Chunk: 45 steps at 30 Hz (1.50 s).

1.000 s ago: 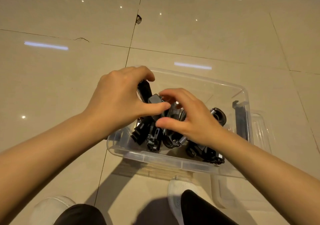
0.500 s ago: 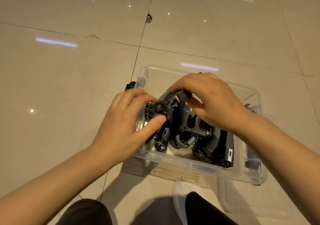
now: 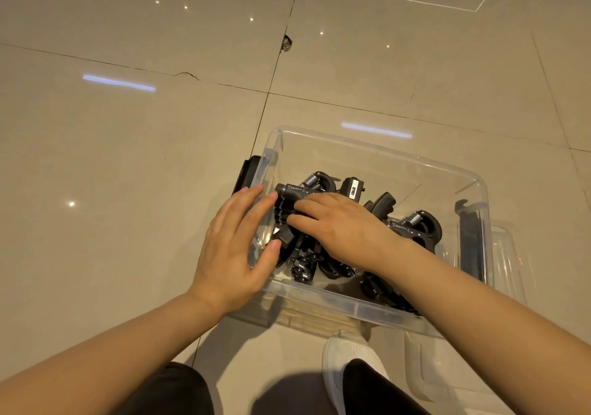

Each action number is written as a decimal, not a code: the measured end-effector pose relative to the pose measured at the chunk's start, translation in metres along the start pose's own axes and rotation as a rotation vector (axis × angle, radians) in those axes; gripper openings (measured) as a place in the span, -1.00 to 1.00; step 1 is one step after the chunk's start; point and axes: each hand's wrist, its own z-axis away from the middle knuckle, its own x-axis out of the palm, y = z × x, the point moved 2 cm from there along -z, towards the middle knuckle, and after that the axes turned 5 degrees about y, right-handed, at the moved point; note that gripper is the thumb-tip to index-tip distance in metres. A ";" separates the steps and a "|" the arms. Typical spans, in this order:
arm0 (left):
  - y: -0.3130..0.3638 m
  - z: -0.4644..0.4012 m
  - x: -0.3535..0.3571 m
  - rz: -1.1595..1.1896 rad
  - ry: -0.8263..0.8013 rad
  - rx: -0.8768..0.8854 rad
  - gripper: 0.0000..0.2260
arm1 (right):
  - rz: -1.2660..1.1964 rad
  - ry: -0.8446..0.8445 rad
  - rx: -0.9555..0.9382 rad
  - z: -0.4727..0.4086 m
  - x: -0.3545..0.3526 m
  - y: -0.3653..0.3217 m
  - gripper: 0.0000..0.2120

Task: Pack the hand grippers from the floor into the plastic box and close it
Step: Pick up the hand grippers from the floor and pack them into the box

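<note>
You are crouching over a glossy beige tiled floor (image 3: 128,159), looking down at your two bare forearms reaching into a clear plastic box (image 3: 377,154). At the far left of the box, a black latch (image 3: 245,175) is sitting against its outer wall. Your left hand (image 3: 236,248) is hovering at the box's left edge with fingers straight and relaxed, gripping nothing, its fingertips just touching the nearest of the black hand grippers (image 3: 412,226) piled inside. Your right hand (image 3: 339,226) is lying palm down over the middle of that pile, fingers extended and pressing on the grippers, not curled round any of them. The grippers are all lying inside the box, tangled together, with metal springs showing at the back and at the right. One gripper's grey bar (image 3: 295,191) is carrying a row of small white scale marks, and another is showing a small white label (image 3: 352,190); both are too small to read. A second black latch (image 3: 471,242) is standing on the right wall. The clear lid (image 3: 508,254) is lying on the floor just beside the box on the right, so the box is standing open. Below, a white shoe (image 3: 345,366) and dark trouser legs are showing.
</note>
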 end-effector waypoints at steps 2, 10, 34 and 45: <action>0.000 0.000 0.001 -0.002 0.000 -0.001 -0.52 | -0.032 -0.009 0.033 -0.001 0.004 0.002 -0.71; -0.001 0.000 0.003 0.002 0.005 0.001 -0.53 | -0.039 -0.116 0.149 -0.005 0.006 -0.008 -0.51; 0.060 -0.020 -0.115 -0.379 -0.530 0.035 -0.37 | -0.095 -0.355 0.319 0.051 -0.214 -0.057 -0.69; 0.259 0.047 -0.271 -0.220 0.030 0.003 -0.67 | -0.438 -0.008 0.361 0.092 -0.334 -0.203 -0.77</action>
